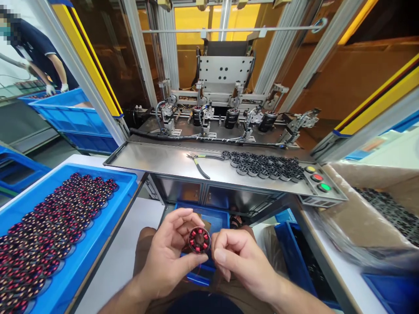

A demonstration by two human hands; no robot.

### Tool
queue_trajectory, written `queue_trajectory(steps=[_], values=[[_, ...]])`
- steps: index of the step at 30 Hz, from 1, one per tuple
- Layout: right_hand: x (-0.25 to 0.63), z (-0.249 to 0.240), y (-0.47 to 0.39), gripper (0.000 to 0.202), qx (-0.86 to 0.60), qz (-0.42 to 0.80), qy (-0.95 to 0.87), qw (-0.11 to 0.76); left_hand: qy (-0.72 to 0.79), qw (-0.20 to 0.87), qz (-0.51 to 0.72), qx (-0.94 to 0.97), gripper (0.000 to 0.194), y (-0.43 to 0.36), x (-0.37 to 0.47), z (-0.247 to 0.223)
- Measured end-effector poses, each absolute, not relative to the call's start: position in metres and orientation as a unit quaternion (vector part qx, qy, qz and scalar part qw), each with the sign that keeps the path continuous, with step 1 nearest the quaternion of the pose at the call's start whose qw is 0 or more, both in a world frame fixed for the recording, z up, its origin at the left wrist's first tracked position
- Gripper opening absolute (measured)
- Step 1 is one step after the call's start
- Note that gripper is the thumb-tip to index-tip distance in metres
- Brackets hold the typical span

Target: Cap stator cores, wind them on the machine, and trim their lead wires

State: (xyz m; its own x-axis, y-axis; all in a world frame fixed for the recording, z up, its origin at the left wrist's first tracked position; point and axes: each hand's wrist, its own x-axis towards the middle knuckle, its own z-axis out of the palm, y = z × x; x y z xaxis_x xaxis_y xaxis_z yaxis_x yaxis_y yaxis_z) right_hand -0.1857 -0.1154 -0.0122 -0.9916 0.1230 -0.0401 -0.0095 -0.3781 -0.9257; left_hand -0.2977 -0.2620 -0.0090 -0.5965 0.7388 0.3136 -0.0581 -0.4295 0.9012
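My left hand (170, 250) holds a small round motor stator (199, 248) with red copper windings between thumb and fingers, its open face turned up towards me. Close against its right side is my right hand (238, 255), thumb pressed on curled fingers. Whatever this pinch may hold is hidden. Both hands are above my lap, in front of the machine's metal ledge (157, 159). A blue tray (129, 181) to the left carries many similar stators (62, 218) in rows.
Pliers (201, 168) lie on the ledge beside a cluster of black plastic rings (265, 165). Coloured push buttons (317, 177) sit at its right end. Behind are machine fixtures (232, 117). A lined carton (340, 192) stands right. A co-worker (42, 48) bends over blue crates at left.
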Motion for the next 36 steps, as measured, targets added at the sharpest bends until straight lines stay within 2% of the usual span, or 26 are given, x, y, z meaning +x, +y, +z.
queue_trajectory(steps=[6, 11, 14, 16, 21, 27, 30, 33, 36], values=[[-0.176, -0.012, -0.096, 0.036, 0.013, 0.734, -0.679, 0.001, 0.474, 0.261, 0.752, 0.375, 0.064, -0.268, -0.304, -0.009], [-0.180, 0.009, -0.085, 0.039, -0.008, 0.650, -0.746, 0.147, 0.509, 0.202, 0.721, 0.424, 0.071, -0.268, -0.301, -0.007], [-0.186, 0.016, -0.093, 0.041, 0.003, 0.646, -0.744, 0.167, 0.505, 0.192, 0.718, 0.439, 0.070, -0.266, -0.297, -0.005], [-0.189, 0.016, -0.100, 0.034, 0.017, 0.655, -0.735, 0.175, 0.507, 0.196, 0.716, 0.439, 0.070, -0.267, -0.296, -0.004], [-0.191, 0.002, -0.115, 0.021, 0.002, 0.695, -0.677, 0.243, 0.508, 0.262, 0.721, 0.392, 0.063, -0.269, -0.297, -0.003], [-0.186, -0.012, -0.123, 0.015, -0.021, 0.694, -0.650, 0.308, 0.436, 0.389, 0.748, 0.314, 0.035, -0.261, -0.301, -0.010], [-0.185, -0.016, -0.125, 0.012, -0.014, 0.659, -0.674, 0.333, 0.402, 0.412, 0.765, 0.289, 0.047, -0.255, -0.300, -0.015], [-0.183, -0.020, -0.129, 0.010, 0.002, 0.644, -0.687, 0.336, 0.409, 0.363, 0.791, 0.274, 0.058, -0.249, -0.295, -0.015], [-0.182, -0.026, -0.131, 0.011, -0.018, 0.659, -0.678, 0.325, 0.479, 0.263, 0.785, 0.292, 0.040, -0.247, -0.289, -0.011]])
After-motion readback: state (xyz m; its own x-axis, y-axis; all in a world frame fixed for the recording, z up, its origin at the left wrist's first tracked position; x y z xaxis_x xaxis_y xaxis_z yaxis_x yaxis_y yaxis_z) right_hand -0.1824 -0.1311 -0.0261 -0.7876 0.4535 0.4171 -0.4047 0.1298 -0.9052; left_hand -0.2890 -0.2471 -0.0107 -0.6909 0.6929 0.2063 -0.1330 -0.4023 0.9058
